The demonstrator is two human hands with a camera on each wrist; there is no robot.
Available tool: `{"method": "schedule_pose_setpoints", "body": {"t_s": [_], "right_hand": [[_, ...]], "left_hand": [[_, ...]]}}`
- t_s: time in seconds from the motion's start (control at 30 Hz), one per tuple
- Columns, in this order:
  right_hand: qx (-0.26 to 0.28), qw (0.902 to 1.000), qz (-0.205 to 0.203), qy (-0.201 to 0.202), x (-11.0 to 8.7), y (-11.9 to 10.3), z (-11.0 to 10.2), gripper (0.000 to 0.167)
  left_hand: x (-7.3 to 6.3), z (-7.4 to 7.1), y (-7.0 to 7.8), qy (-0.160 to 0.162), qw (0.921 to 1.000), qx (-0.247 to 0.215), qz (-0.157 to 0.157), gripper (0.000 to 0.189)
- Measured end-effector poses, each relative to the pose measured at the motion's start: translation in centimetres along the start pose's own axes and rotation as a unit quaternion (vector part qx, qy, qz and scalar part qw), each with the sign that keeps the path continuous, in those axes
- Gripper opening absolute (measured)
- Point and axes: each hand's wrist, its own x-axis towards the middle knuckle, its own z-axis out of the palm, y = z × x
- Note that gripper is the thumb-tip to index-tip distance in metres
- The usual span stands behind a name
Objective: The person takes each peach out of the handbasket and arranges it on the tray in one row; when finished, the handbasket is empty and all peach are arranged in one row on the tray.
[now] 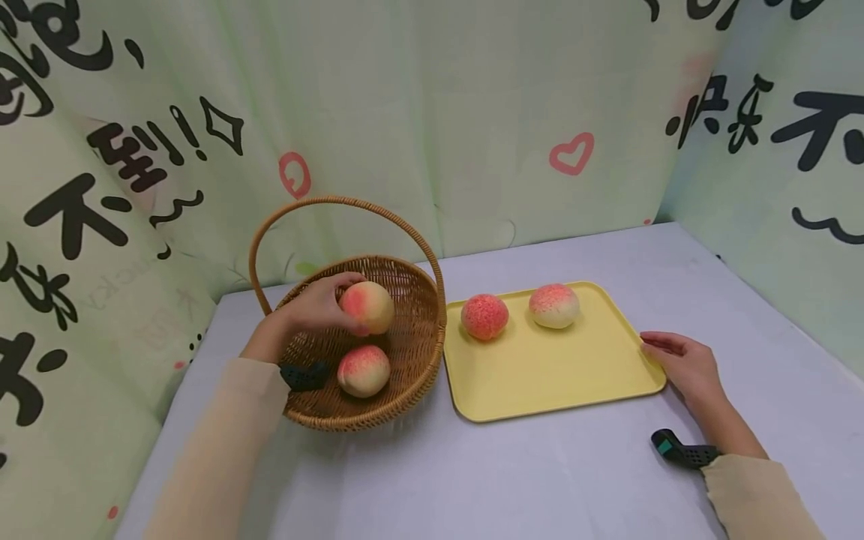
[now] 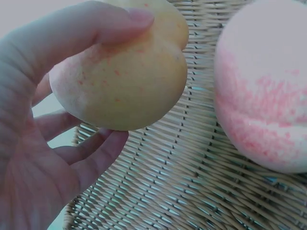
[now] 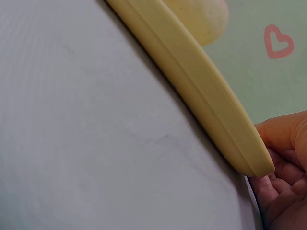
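Note:
My left hand (image 1: 324,304) grips a yellow-and-pink peach (image 1: 367,307) over the inside of a brown wicker basket (image 1: 432,352). In the left wrist view its thumb lies across the upper side of the fruit, and the other fingers curl at the far side and below. A second peach (image 1: 364,371), cream with pink speckles, sits in the basket nearer to me. At the right end of a yellow tray (image 1: 553,375), my right hand (image 1: 685,367) pinches the rim, thumb above and fingers beneath. On the tray lie a red-speckled peach (image 1: 484,316) and a paler pink-and-white peach (image 1: 554,305).
The basket's tall arched handle (image 1: 344,201) rises above the left hand. A white-covered table (image 1: 472,480) bears both basket and tray. Behind and at the sides hangs a pale green curtain (image 1: 486,112) with printed characters and hearts.

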Motion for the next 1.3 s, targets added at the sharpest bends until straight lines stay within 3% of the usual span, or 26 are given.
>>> {"method": "schedule_pose_setpoints", "body": {"t_s": [0.33, 0.63, 0.9, 1.3], "right_hand": [[0.008, 0.9999, 0.009, -0.006, 0.2, 0.2, 0.0, 0.054], [0.008, 0.9999, 0.015, -0.003, 0.3, 0.3, 0.1, 0.054], [0.008, 0.9999, 0.011, 0.0, 0.3, 0.4, 0.1, 0.056], [0.01, 0.9999, 0.009, 0.0, 0.3, 0.3, 0.1, 0.055]], "left_hand": [[-0.8, -0.4, 1.1, 0.005, 0.9999, 0.013, -0.008, 0.085], [-1.4, -0.6, 1.9, 0.024, 0.9996, 0.01, 0.012, 0.079], [-2.0, 0.7, 4.0, 0.016, 0.9982, 0.009, 0.057, 0.077], [-2.5, 2.1, 6.9, -0.01, 0.9985, -0.007, 0.053, 0.077]]}}
